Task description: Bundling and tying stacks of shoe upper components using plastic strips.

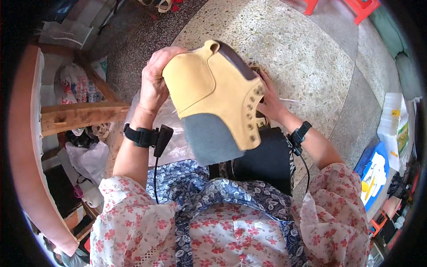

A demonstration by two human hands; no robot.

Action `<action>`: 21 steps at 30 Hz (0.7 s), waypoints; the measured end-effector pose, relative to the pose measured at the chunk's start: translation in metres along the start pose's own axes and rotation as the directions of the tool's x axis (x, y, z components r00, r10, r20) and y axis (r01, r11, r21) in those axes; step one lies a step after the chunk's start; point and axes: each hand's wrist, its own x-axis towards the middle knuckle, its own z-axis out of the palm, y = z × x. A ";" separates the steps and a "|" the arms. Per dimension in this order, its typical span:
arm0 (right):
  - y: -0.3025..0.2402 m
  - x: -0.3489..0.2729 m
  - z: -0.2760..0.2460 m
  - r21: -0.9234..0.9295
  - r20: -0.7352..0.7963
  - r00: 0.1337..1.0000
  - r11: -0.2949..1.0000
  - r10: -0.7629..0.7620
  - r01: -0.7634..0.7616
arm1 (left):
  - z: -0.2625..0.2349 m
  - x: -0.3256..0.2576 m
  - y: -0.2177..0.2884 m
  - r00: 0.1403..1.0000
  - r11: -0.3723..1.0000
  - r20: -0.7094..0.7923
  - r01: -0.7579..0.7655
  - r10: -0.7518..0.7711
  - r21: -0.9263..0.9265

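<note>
A tan leather boot upper (231, 93) is held up in front of me, above my lap. It has a dark padded collar, a row of metal eyelets along its right edge and a fuzzy grey lining hanging at the bottom. My left hand (158, 73) grips its left edge, the fingers closed round the heel-side panel. At the opposite edge my right hand (270, 100) is closed beside the eyelets, partly hidden behind the leather. Another eyeleted flap (262, 120) of the upper shows there. Under it, a black surface (262, 158) lies over my lap beside a blue leaf-print apron (178, 175).
Wooden beams (84, 118) and clear plastic bags (89, 160) are at the left. A speckled stone floor (289, 40) spreads ahead. Red plastic stool legs (360, 11) stand at the far right. A blue tray (376, 175) with white and yellow items sits at the right.
</note>
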 end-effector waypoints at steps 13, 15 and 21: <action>-0.030 -0.001 -0.016 0.099 -0.038 0.999 0.995 0.022 -0.018 | 0.009 -0.033 -0.016 0.998 0.937 -0.062 -0.007 0.030 0.349; -0.023 0.000 -0.014 0.102 -0.040 0.999 0.995 0.010 -0.006 | 0.009 -0.035 -0.006 0.998 0.908 -0.064 0.035 -0.008 0.418; -0.006 -0.005 -0.010 -0.103 0.059 0.996 0.993 0.071 -0.064 | 0.011 -0.039 0.008 0.995 0.756 -0.074 0.094 -0.060 0.648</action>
